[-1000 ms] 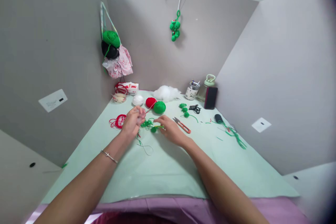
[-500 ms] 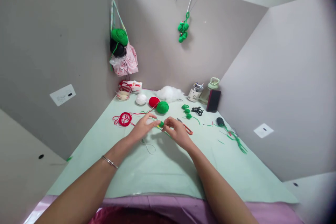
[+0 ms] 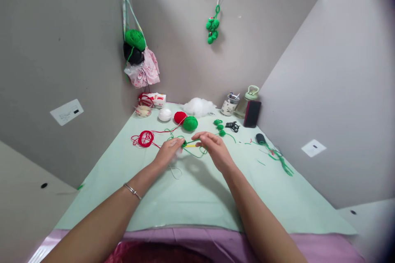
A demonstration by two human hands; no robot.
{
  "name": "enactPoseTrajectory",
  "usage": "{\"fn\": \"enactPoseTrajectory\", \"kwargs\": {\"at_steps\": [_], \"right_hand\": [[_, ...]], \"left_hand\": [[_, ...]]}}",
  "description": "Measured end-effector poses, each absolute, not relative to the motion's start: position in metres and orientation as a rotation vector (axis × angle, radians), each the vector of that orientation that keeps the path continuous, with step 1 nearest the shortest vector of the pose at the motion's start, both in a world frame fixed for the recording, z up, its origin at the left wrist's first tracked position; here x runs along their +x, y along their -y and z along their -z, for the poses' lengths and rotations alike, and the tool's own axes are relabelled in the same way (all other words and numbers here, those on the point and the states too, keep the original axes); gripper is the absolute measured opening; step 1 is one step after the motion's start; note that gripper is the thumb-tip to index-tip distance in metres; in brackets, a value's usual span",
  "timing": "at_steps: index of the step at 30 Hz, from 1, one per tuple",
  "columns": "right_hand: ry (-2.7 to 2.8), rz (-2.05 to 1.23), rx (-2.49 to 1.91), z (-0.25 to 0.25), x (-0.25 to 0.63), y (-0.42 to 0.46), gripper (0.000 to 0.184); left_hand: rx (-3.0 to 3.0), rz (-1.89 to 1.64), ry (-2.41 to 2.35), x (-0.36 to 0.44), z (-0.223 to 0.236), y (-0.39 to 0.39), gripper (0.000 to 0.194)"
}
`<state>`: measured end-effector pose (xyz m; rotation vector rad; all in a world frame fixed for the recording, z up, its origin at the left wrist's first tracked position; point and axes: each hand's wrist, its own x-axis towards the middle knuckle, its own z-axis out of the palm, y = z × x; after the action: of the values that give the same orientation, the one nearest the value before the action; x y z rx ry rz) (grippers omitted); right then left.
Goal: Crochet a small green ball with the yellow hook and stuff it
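Observation:
My left hand [image 3: 168, 153] pinches a small green crocheted piece [image 3: 184, 144] between thumb and fingers. A tuft of white stuffing [image 3: 177, 157] shows under that hand. My right hand [image 3: 213, 148] is closed, with green yarn [image 3: 194, 141] stretched from its fingers to the piece. A yellow crochet hook [image 3: 191, 146] runs between the piece and my right fingers, which partly hide its end. A loose loop of green yarn [image 3: 197, 155] hangs below the hook. Just beyond my hands sit a green yarn ball [image 3: 190, 123] and a red yarn ball [image 3: 179, 118].
Loose red yarn [image 3: 145, 139] lies on the left. Behind are a white ball [image 3: 165, 115], fluffy stuffing [image 3: 199, 107], a pen holder [image 3: 230, 104], a bottle [image 3: 242, 107] and a phone [image 3: 252, 114]. Small green pieces [image 3: 220, 127] and a black cord bundle [image 3: 232, 126] lie right.
My hands have moved apart, drawing green yarn out between them. The yellow hook now shows more fully. The orange-handled scissors by my right hand are no longer visible. The view has shifted slightly.

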<state>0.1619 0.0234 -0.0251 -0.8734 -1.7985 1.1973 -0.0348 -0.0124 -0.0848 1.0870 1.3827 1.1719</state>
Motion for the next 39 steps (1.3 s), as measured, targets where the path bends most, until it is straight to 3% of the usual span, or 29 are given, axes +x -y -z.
{"fn": "enactPoseTrajectory", "kwargs": {"at_steps": [9,11,18,22,30,35,39], "right_hand": [[1.889,-1.208,-0.975,0.038,0.152,-0.019,0.022],[1.94,-1.225,-0.985,0.041,0.15,-0.02,0.028],[1.998,-1.483,-0.946,0.045,0.142,-0.014,0.033],[2.035,-1.67,-0.858,0.046,0.134,-0.007,0.032],[1.799,-1.55,-1.013,0.049,0.149,-0.029,0.029],[1.815,-1.437,-1.037,0.046,0.154,-0.032,0.036],[1.833,-1.233,-1.055,0.045,0.155,-0.032,0.038]], "left_hand": [[1.067,-1.206,-1.269,-0.023,0.078,0.022,0.031],[1.026,-1.251,-1.233,-0.021,0.077,0.023,0.028],[0.722,-1.503,-1.036,-0.027,0.057,0.018,0.052],[0.678,-1.484,-0.949,-0.017,0.055,0.022,0.038],[0.965,-1.337,-0.892,-0.004,0.053,0.04,0.023],[1.099,-1.349,-1.009,-0.029,0.054,0.026,0.031],[1.085,-1.446,-1.064,-0.041,0.06,0.016,0.048]]}}
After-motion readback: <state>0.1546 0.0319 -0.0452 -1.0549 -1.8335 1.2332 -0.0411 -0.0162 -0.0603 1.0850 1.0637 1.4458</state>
